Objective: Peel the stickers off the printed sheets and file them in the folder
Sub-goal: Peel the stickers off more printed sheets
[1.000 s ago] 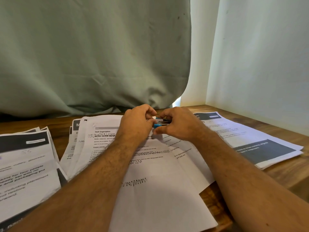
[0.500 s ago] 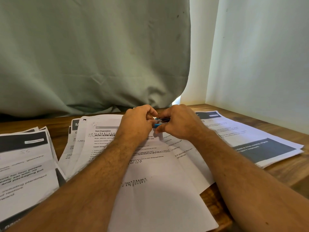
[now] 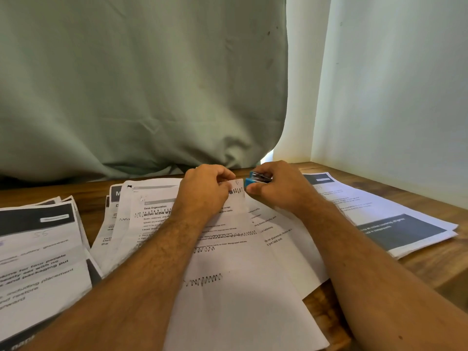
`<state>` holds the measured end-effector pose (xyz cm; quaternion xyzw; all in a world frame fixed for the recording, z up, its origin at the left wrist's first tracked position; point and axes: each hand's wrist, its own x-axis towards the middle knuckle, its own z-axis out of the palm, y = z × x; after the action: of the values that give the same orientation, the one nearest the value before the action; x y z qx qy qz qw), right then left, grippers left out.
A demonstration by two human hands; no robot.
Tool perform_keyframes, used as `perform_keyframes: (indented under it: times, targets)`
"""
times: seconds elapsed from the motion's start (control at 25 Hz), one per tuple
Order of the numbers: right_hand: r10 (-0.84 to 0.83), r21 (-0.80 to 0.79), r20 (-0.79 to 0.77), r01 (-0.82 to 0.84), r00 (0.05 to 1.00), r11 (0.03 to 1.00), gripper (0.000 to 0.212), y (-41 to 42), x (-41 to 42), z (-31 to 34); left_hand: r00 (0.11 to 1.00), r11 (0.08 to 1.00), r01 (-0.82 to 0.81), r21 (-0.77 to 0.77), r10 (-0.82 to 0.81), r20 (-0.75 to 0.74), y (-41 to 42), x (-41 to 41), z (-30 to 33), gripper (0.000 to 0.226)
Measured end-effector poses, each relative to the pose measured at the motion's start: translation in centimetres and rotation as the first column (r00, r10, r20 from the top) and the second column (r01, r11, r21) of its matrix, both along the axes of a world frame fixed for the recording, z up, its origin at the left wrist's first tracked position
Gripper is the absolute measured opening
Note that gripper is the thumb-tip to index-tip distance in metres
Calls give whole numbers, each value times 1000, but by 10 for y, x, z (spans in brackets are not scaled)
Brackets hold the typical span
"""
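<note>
Left hand (image 3: pixel 205 191) pinches a printed sheet's (image 3: pixel 228 262) top corner; right hand (image 3: pixel 276 188) grips a small blue stapler (image 3: pixel 254 179); paper stacks (image 3: pixel 395 224) flank them on the worktop (image 3: pixel 430 264).

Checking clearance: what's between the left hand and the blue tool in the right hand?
Head view: only the raised corner of the top sheet, which the left hand pinches, beside the blue tool the right hand grips.

The middle sheet (image 3: pixel 162 216) reads "Desk Organization" and, partly scribbled over, "INITIAL SCENE SE…", with "TASK GO…" lower down. The left sheet (image 3: pixel 43 249) bears a handwritten "55" and bold words "for four people", "packaging put", "including placement". A sheet under the right forearm (image 3: pixel 276 234) shows what looks like "laid out"; smaller print elsewhere is too blurred.
</note>
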<state>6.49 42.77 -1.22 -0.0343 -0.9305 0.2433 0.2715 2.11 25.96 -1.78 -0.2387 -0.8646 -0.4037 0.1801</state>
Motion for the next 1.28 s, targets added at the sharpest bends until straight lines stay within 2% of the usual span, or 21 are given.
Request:
perform_keyframes:
  times: [0.12, 0.2, 0.32, 0.44, 0.48, 0.56, 0.6, 0.64, 0.68, 0.72, 0.8, 0.88, 0.96, 1.0, 1.08, 1.16, 1.2, 1.28]
  targets:
    - [-141, 53, 123, 135, 982, 989, 34, 15, -11, -9, 1000, 999, 31, 9, -31, -5, -1, 0, -1, 17]
    - [-181, 101, 202, 163, 963, 981, 38, 20, -20, -15, 999, 999, 41, 31, -40, -37, -2, 1, 1, 13]
    - [-169, 117, 197, 147, 966, 982, 40, 22, -23, -18, 998, 998, 52, 41, -50, -42, -5, 2, 6, 10]
    - [-143, 80, 262, 126, 954, 989, 42, 22, -23, -19, 999, 994, 25, 105, -21, -42, -11, 5, 16, 10]
    - [-150, 92, 246, 131, 957, 987, 39, 20, -23, -18, 999, 990, 14, 140, -7, -47, -14, 5, 19, 9]
    - [-154, 78, 33, 152, 987, 985, 29, 13, -18, -12, 998, 978, 5, 207, 7, -60, -20, 5, 25, 8]
    - [-111, -8, -82, 110, 990, 994, 31, 6, -13, -7, 997, 970, 5, 245, 12, -70, -22, 5, 27, 8]
    - [-28, -140, -124, 11, 992, 990, 37, 0, -6, -2, 996, 960, 4, 281, 20, -82, -25, 4, 29, 8]
    - [104, -296, -84, -125, 991, 947, 42, -9, 2, 4, 995, 950, -1, 311, 31, -92, -27, 3, 30, 8]
    - [245, -420, 26, -211, 969, 882, 45, -16, 8, 6, 994, 944, -10, 330, 44, -96, -29, 1, 30, 8]
    - [401, -503, 306, -211, 864, 838, 40, -27, 12, 4, 994, 943, -31, 332, 64, -91, -31, 2, 29, 9]
    - [472, -571, 397, -191, 788, 799, 32, -29, 11, -1, 996, 955, -25, 296, 50, -78, -32, 5, 30, 10]
    - [520, -650, 356, -194, 777, 734, 28, -26, 9, -1, 997, 986, -44, 160, 54, -59, -32, 8, 36, 14]
    - [524, -675, 334, -189, 783, 713, 27, -24, 9, -1, 994, 995, -90, 48, 92, -52, -32, 9, 39, 26]
    - [496, -729, 265, -164, 827, 664, 24, -15, 5, -3, 981, 971, -192, -145, 186, -57, -35, 8, 43, 70]
    - [457, -806, 155, -155, 876, 571, 24, -7, 0, -4, 957, 942, -287, -175, 288, -21, -41, 9, 45, 103]
    - [436, -844, 93, -161, 895, 511, 26, -4, -2, -5, 940, 930, -337, -150, 342, 11, -46, 6, 43, 110]
    - [393, -905, -17, -181, 919, 385, 28, 2, 0, -3, 913, 927, -374, -38, 375, 161, -56, 4, 41, 100]
